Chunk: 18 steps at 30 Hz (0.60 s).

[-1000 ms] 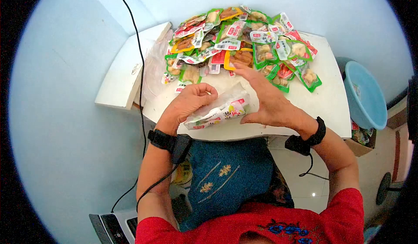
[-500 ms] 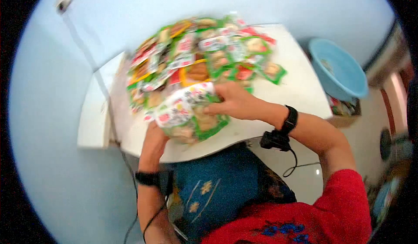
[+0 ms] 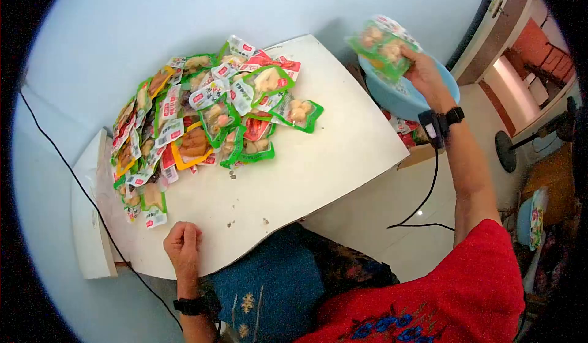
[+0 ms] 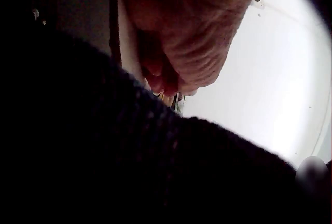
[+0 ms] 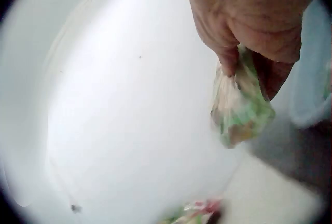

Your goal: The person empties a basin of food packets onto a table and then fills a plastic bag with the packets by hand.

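In the head view the right hand (image 3: 427,76) pinches green-and-white food packets (image 3: 387,50) above the blue basin (image 3: 401,98). The right wrist view shows the packets (image 5: 241,107) hanging from the thumb and fingers of that hand (image 5: 254,21). The left hand (image 3: 184,249) is at the table's front edge with its fingers curled and nothing visible in them; in the left wrist view, that hand (image 4: 181,32) is dark and partly hidden by the strap. A heap of sealed food packets (image 3: 193,144) covers the back left of the white table (image 3: 318,177).
A box (image 3: 419,155) with more packets stands on the floor under the basin. A black cable (image 3: 79,187) runs past the table's left side, and another hangs from the right wrist camera (image 3: 433,128). A black-based stand (image 3: 506,151) is at the right.
The right hand has carried the packets from over the table to above the basin. The left hand has let go of them and curled near the front edge. The head view has turned right.
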Motion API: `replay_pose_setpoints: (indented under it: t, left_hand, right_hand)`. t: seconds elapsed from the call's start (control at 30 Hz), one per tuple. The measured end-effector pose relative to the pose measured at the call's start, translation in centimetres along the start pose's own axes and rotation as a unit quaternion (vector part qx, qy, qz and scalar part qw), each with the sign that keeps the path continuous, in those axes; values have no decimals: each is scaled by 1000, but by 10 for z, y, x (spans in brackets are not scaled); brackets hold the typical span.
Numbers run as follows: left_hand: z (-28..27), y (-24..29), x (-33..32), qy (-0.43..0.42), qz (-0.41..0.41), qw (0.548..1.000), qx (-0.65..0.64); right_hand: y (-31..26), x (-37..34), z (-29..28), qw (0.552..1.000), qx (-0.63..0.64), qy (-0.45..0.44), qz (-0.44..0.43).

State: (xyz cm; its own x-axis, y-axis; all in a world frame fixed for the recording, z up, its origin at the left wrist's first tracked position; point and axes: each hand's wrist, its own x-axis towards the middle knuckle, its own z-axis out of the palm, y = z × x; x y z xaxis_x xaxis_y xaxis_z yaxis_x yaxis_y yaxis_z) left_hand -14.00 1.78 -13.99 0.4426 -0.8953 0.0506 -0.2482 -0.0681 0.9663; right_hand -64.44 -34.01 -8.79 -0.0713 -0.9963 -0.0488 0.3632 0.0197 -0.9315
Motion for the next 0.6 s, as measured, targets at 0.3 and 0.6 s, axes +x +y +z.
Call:
replay_pose_setpoints:
  t: [0.3,0.6]
  left_hand:
    - [1,5,1,-5,8,1000,22]
    - [2,12,0,-9,4,999,38]
  right_hand:
    - [29,74,-139,983,-52,175,37]
    - [42,122,-239,561,-827,-6,-26]
